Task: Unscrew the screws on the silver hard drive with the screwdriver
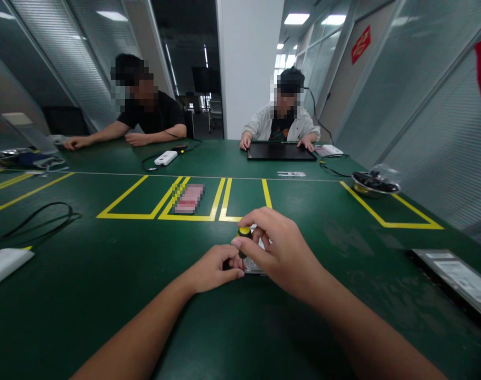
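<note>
My right hand (280, 248) is closed around a small screwdriver (244, 235) with a yellow-and-black handle, held upright with its shaft pointing down. Below it lies a silver hard drive (254, 268) on the table, mostly hidden by my hands. The screwdriver's tip is at the drive's left part; whether it sits in a screw cannot be made out. My left hand (214, 268) grips the left edge of the drive between thumb and fingers, close to the screwdriver's shaft.
The green table (117, 274) bears yellow tape outlines (188, 217). A blurred pink item (189, 198) lies ahead, a metal bowl (375, 184) far right, a silver-and-black flat device (454, 277) at right, a white box (6, 264) at left. Two people sit opposite, one holding a black panel (280, 151).
</note>
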A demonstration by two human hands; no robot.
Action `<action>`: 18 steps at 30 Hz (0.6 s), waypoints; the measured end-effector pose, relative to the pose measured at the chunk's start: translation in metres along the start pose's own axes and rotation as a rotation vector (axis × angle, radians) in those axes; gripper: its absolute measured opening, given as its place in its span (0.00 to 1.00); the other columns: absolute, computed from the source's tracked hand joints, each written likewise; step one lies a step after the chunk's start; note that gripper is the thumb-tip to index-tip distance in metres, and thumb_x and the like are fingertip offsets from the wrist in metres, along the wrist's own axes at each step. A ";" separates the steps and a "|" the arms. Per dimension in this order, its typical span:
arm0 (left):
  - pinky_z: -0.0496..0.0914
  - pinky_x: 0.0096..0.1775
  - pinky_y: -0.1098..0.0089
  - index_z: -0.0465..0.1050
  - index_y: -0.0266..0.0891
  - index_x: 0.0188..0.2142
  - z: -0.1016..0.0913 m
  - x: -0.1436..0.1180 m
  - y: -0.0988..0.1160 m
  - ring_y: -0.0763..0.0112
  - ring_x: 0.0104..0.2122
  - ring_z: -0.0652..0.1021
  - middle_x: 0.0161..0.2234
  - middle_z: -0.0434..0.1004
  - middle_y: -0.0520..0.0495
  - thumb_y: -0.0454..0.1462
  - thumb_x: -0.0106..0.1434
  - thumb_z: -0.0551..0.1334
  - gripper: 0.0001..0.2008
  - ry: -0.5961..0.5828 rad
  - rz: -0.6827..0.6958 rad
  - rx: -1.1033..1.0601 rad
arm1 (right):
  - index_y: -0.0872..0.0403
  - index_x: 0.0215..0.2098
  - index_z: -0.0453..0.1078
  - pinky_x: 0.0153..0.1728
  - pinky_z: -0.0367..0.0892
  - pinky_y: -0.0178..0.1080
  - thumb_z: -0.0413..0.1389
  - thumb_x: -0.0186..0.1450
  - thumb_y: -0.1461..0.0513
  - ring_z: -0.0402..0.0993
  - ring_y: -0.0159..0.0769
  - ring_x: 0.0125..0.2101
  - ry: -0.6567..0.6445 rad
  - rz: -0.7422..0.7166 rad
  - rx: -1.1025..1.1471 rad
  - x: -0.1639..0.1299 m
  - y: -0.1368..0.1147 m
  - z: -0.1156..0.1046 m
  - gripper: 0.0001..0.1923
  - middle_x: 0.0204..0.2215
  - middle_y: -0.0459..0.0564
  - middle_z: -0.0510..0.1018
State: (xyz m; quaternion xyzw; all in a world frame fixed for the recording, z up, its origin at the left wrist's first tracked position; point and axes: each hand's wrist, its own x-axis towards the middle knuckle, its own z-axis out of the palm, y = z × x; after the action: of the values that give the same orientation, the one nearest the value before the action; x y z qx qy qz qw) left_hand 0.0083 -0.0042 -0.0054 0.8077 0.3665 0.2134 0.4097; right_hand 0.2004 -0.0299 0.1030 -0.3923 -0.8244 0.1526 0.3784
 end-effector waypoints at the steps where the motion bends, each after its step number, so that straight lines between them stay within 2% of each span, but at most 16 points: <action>1: 0.67 0.36 0.71 0.72 0.36 0.34 0.000 0.000 0.000 0.68 0.34 0.73 0.31 0.73 0.50 0.38 0.61 0.64 0.07 0.007 0.006 0.009 | 0.54 0.38 0.71 0.33 0.57 0.34 0.62 0.63 0.62 0.65 0.30 0.31 0.009 -0.001 -0.003 0.000 0.001 0.000 0.06 0.31 0.44 0.71; 5: 0.65 0.34 0.73 0.71 0.35 0.32 0.001 0.001 -0.002 0.71 0.30 0.71 0.29 0.70 0.52 0.35 0.60 0.64 0.05 0.011 0.028 0.022 | 0.55 0.37 0.72 0.32 0.57 0.33 0.62 0.63 0.63 0.65 0.30 0.31 0.024 -0.019 0.002 -0.001 0.004 0.000 0.05 0.30 0.45 0.70; 13: 0.64 0.34 0.73 0.72 0.35 0.32 0.000 0.001 0.002 0.72 0.31 0.71 0.29 0.70 0.52 0.35 0.60 0.64 0.04 0.036 0.062 0.037 | 0.56 0.41 0.71 0.32 0.58 0.33 0.60 0.62 0.68 0.64 0.27 0.29 0.012 -0.058 0.008 -0.003 0.002 -0.005 0.08 0.30 0.43 0.70; 18: 0.64 0.33 0.73 0.71 0.35 0.32 0.001 0.001 0.001 0.71 0.31 0.71 0.30 0.72 0.52 0.36 0.60 0.64 0.05 0.031 0.026 0.054 | 0.54 0.41 0.72 0.32 0.59 0.33 0.61 0.63 0.64 0.65 0.28 0.30 0.001 -0.017 0.007 -0.002 0.001 -0.004 0.07 0.33 0.45 0.70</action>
State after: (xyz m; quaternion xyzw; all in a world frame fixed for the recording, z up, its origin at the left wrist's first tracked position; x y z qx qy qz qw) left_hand 0.0100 -0.0049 -0.0048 0.8197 0.3679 0.2212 0.3792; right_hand 0.2046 -0.0308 0.1035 -0.3840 -0.8269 0.1522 0.3815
